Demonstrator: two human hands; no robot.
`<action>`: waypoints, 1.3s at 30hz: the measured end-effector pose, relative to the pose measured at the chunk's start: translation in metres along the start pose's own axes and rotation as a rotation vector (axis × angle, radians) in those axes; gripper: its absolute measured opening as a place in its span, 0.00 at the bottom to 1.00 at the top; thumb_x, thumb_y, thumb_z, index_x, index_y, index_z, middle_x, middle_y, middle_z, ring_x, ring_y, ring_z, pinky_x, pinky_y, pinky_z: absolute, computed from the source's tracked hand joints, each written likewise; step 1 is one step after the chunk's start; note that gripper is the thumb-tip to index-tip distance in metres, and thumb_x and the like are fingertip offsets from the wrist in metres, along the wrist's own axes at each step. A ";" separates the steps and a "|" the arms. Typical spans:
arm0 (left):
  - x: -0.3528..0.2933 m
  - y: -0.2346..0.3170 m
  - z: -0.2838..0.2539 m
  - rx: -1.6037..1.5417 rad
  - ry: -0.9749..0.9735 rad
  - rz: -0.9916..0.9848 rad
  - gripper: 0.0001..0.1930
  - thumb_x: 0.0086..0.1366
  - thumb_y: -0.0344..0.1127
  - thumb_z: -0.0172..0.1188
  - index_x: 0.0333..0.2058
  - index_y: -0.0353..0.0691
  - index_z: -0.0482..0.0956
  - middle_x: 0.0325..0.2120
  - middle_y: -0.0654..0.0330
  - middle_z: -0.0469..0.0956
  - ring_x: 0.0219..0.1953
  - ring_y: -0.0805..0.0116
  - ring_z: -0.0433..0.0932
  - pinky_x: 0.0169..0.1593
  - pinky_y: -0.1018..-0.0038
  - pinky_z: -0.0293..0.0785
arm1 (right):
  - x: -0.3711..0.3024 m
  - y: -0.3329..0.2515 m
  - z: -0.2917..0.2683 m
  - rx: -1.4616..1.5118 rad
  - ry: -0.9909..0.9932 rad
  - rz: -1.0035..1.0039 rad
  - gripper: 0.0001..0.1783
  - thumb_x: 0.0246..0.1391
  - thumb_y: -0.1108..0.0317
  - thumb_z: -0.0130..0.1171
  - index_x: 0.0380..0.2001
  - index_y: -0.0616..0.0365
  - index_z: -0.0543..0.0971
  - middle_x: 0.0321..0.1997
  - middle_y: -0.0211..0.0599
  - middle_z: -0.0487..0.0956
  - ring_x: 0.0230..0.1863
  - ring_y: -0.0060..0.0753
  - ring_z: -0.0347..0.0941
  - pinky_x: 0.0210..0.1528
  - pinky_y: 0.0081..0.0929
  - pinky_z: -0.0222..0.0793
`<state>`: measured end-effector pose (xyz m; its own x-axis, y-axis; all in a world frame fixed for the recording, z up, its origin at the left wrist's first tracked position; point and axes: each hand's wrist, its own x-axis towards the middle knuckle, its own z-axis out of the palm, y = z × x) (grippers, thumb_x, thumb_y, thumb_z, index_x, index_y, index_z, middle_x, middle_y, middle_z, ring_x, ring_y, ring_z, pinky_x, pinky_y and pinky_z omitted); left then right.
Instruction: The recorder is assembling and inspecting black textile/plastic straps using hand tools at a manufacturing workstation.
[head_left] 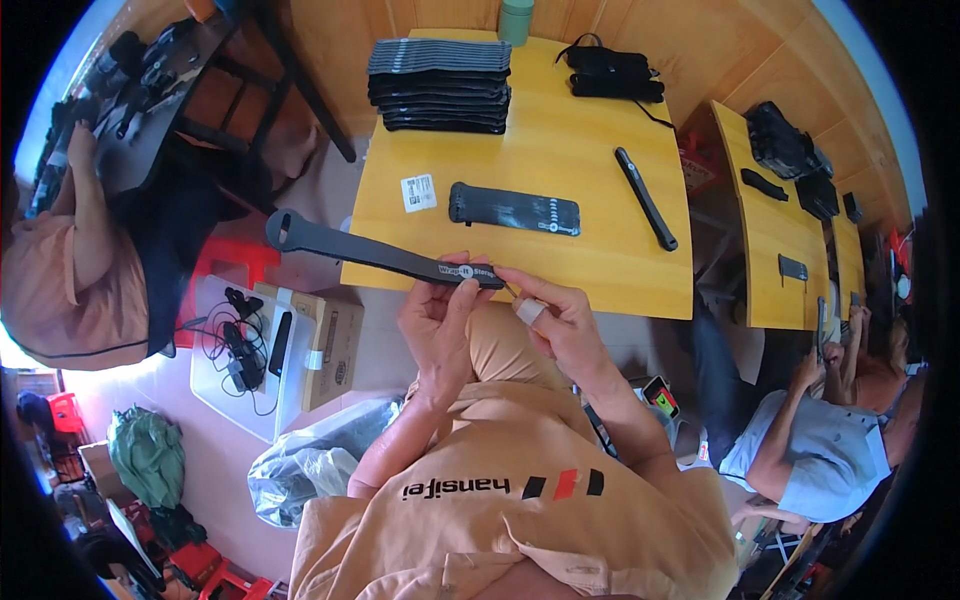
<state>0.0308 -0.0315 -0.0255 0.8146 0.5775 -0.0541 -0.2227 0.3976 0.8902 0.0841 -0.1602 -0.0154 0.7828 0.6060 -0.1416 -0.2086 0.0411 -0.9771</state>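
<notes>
l hand (437,325) grips dk gry strap (370,251), r hand (566,332) @ its end.

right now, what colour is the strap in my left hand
The strap is dark grey: head view.

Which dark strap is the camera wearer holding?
The long gray strap with a holed left end: the left hand grips it, while the wide strap, narrow strap and stack rest on the yellow table.
</notes>
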 end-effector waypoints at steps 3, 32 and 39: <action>0.003 -0.001 0.003 -0.035 0.011 0.010 0.14 0.58 0.24 0.53 0.44 0.30 0.68 0.38 0.52 0.75 0.39 0.71 0.75 0.42 0.77 0.75 | 0.003 -0.001 -0.001 0.126 -0.031 0.145 0.21 0.52 0.76 0.47 0.52 0.55 0.70 0.20 0.18 0.64 0.13 0.07 0.51 0.13 0.10 0.44; -0.001 0.011 -0.021 0.404 -0.216 -0.040 0.13 0.62 0.33 0.50 0.21 0.31 0.72 0.14 0.62 0.71 0.16 0.80 0.67 0.19 0.83 0.63 | 0.001 0.010 0.011 -0.200 -0.060 -0.240 0.25 0.46 0.86 0.40 0.47 0.58 0.73 0.29 0.34 0.74 0.24 0.18 0.66 0.29 0.12 0.61; 0.000 0.010 -0.020 0.496 -0.192 0.168 0.14 0.60 0.30 0.50 0.16 0.33 0.69 0.10 0.65 0.67 0.13 0.81 0.63 0.16 0.82 0.58 | -0.006 -0.007 0.009 0.492 -0.257 0.223 0.20 0.54 0.76 0.44 0.51 0.55 0.70 0.21 0.25 0.68 0.10 0.06 0.50 0.11 0.06 0.43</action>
<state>0.0182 -0.0134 -0.0256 0.8832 0.4449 0.1486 -0.1165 -0.0989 0.9883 0.0755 -0.1572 -0.0065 0.5346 0.8126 -0.2321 -0.6469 0.2168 -0.7311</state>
